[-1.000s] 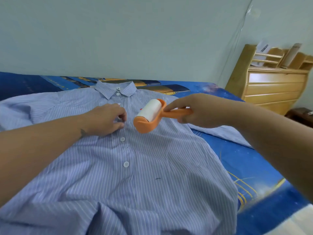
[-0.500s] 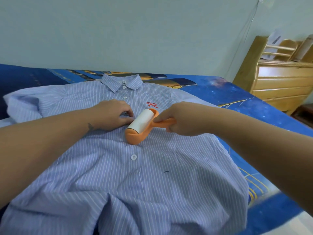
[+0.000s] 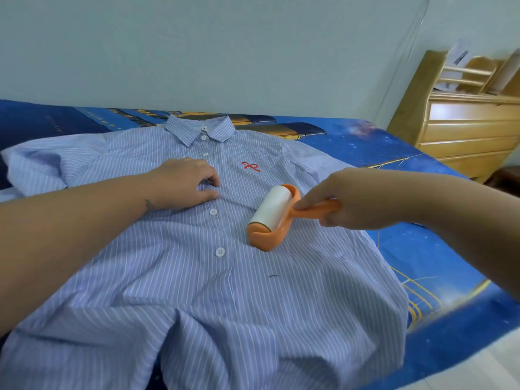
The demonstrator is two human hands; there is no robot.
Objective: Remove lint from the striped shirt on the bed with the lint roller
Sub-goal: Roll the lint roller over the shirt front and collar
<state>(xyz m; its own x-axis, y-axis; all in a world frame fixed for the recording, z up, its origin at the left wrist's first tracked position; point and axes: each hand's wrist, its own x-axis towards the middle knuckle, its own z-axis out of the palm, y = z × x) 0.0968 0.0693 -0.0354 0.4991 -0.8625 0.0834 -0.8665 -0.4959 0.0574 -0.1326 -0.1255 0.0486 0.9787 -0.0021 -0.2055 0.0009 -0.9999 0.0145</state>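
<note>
Against the pale wall, a blue printed bed (image 3: 394, 153) carries the striped shirt (image 3: 197, 291) spread flat, left hand (image 3: 185, 182) pressing fabric beside the button placket, right hand (image 3: 357, 199) gripping the orange lint roller (image 3: 271, 218) on the chest, wooden dresser (image 3: 464, 125) right.

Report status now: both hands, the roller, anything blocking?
Left hand flat on striped shirt, pinning it. Right hand shut on lint roller, roller on shirt. Dark thread ahead; nothing blocking.

Soft, even daylight (slight blur), wide-angle bending at edges.
</note>
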